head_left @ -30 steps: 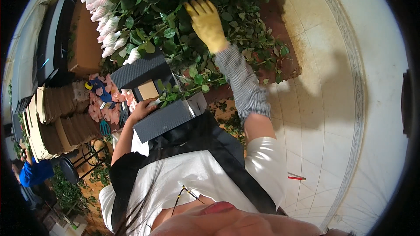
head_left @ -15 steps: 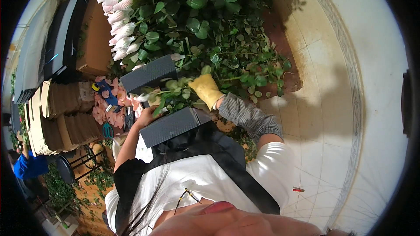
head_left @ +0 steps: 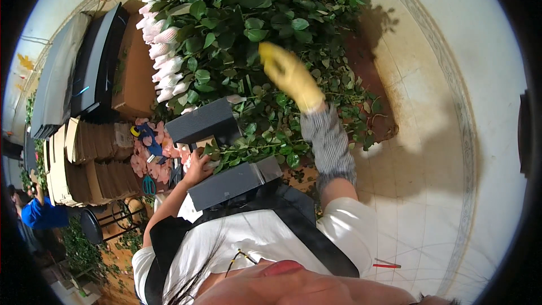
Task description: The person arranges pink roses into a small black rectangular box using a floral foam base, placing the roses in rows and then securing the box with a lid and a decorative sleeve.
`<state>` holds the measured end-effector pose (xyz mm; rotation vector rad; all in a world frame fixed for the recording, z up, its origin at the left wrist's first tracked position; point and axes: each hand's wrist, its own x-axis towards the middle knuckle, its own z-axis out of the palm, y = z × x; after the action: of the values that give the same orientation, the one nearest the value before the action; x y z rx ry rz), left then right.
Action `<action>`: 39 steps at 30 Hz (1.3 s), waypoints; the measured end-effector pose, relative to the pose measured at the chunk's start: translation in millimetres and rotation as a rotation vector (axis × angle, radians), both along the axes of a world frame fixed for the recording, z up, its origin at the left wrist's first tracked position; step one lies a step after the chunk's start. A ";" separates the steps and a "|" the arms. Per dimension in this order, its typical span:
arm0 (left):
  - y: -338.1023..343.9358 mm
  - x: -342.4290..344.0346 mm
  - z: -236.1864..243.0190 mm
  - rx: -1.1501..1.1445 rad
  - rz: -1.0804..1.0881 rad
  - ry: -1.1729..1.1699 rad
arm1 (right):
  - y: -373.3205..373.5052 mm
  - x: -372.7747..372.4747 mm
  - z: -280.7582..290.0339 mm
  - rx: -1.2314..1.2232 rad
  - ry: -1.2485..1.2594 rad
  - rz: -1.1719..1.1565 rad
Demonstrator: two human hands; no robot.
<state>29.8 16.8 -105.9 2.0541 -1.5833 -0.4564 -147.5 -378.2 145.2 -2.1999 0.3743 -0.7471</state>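
Pale pink-and-white netted sleeves (head_left: 166, 70) line up at far left. Next, my bare left hand (head_left: 197, 169) reaches into the box (head_left: 226, 187); I can't tell whether its fingers grip anything. The box is dark grey, straight-sided and open, lying before my black apron (head_left: 293, 200). Glossy green leafy stems (head_left: 262, 149) run through it rightward. Farther right, my yellow-gloved right hand (head_left: 291, 76), blurred, hangs loosely open over heaped foliage (head_left: 254, 8).
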 end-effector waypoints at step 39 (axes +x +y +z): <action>-26.0 -9.3 -3.3 -0.065 0.033 0.254 | -89.9 90.0 -33.4 0.278 -0.159 -0.432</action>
<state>20.5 -9.2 -109.2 1.8869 -1.3936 -0.6194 -57.5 -468.1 111.8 -1.8022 0.8351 -1.0247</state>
